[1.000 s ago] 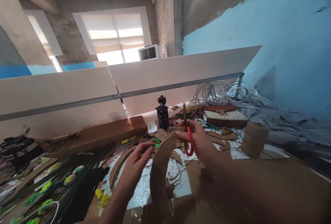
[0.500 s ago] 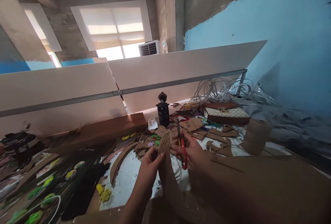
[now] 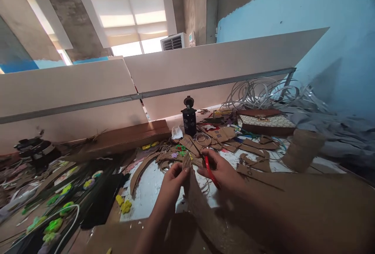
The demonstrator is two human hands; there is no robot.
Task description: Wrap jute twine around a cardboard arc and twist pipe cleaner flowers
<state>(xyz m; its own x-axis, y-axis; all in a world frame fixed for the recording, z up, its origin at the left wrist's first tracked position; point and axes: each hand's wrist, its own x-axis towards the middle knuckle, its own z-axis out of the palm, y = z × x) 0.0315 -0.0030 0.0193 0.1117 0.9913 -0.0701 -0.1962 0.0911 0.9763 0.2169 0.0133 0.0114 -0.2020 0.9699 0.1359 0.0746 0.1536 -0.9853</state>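
My left hand (image 3: 171, 185) pinches the top edge of a curved cardboard strip wrapped in jute twine (image 3: 195, 191), which stands upright in front of me. My right hand (image 3: 224, 172) grips red-handled scissors (image 3: 209, 168) and also steadies the strip's upper end. The scissor blades point up and to the left, close to the strip's tip. Loose twine loops trail from the strip near my right palm.
A dark bottle (image 3: 189, 119) stands behind the hands. A twine spool (image 3: 301, 150) is at right, beside a patterned bag (image 3: 265, 121) and coiled white cable (image 3: 260, 93). Cardboard scraps (image 3: 249, 148) litter the table. A long brown box (image 3: 123, 136) and white partition boards (image 3: 205, 74) lie behind.
Both hands and the twine-wrapped strip have dropped lower and come closer together. The scissors have tilted from upright to pointing up-left. The camera has tipped downward.
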